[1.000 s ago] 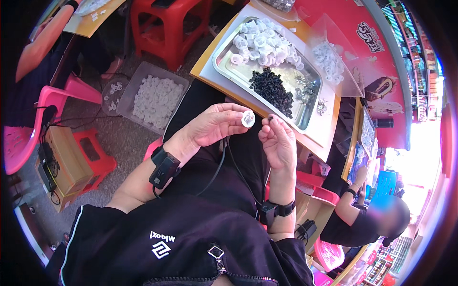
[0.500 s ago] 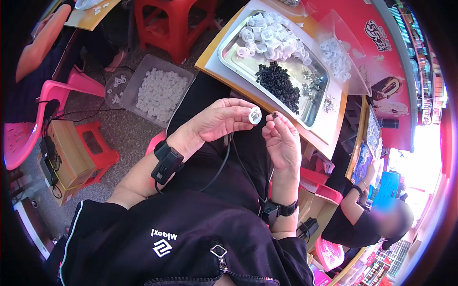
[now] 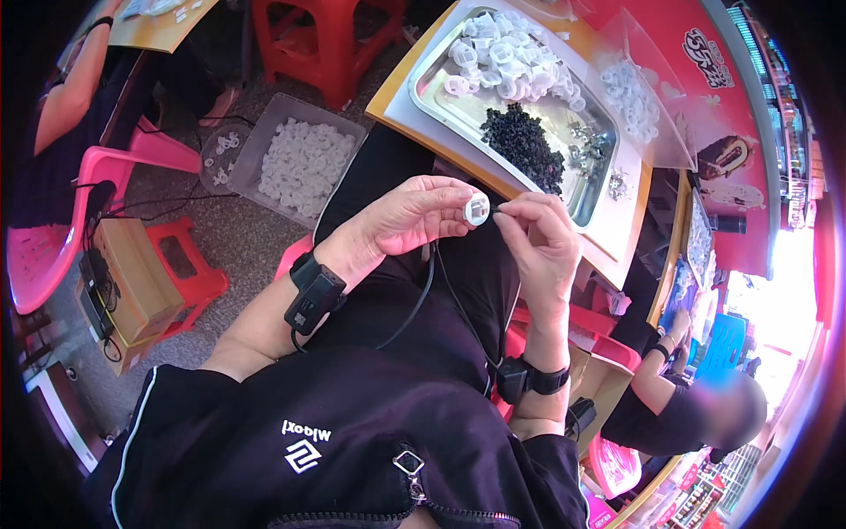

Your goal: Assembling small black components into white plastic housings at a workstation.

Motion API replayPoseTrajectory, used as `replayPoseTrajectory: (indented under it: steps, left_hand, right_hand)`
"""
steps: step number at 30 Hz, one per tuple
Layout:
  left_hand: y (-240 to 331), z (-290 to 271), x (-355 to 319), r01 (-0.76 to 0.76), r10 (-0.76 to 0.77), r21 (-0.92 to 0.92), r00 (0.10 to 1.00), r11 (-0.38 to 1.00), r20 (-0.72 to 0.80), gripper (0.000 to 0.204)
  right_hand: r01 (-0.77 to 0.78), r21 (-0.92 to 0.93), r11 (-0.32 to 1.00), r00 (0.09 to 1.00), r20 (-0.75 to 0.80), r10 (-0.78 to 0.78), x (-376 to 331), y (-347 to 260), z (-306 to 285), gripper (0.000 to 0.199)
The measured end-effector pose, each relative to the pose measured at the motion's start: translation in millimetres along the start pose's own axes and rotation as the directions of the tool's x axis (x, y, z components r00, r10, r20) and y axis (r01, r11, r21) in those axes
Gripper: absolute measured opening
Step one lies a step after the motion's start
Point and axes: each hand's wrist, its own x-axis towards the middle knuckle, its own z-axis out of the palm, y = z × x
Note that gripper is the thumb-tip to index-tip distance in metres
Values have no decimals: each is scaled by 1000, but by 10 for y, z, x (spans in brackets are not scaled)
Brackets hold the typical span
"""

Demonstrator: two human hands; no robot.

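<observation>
My left hand (image 3: 414, 218) pinches a round white plastic part (image 3: 477, 209) with a squarish opening, turned toward my right hand. Close beside it, my right hand (image 3: 544, 236) is closed, thumb and forefinger pressed on a tiny dark piece (image 3: 496, 212) that mostly hides behind the fingertips. Whether the piece touches the white part, I cannot tell. Beyond both hands lies a metal tray (image 3: 451, 109), with a heap of white plastic parts (image 3: 513, 62), a pile of small black pieces (image 3: 522, 145) and scattered shiny metal bits (image 3: 589, 152).
A grey bin (image 3: 249, 167) of white rings stands on the floor at left, near a red stool (image 3: 330, 53). A clear box (image 3: 630, 101) of white parts sits beyond the tray. Cardboard boxes (image 3: 141, 273) are far left. Another person (image 3: 656, 388) works at right.
My right hand has turned over and brought its dark piece up to the white part. The left hand keeps its hold, with the part's opening now facing right. The view has shifted slightly.
</observation>
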Motion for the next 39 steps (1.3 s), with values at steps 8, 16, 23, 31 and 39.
replayPoseTrajectory:
  steps: [8,16,23,31,39]
  left_hand:
    - [-8,-18,3,14,-14,11,1000,1000,2,24]
    - [-9,0,4,38,-37,42,999,998,-34,19]
    - [-20,5,2,43,-38,104,998,994,-51,17]
    - [-68,-29,8,63,-42,172,991,983,-124,17]
    - [-80,-36,13,99,-99,-4,992,995,-84,17]
  right_hand:
    - [328,-399,856,945,144,-295,103,-83,-22,17]
    - [411,-417,811,911,206,-356,109,-64,-15,19]
    - [494,-448,746,870,242,-430,100,-49,5,18]
    - [523,-453,721,852,267,-450,81,55,50,16]
    - [339,-357,870,941,142,-309,30,95,73,16]
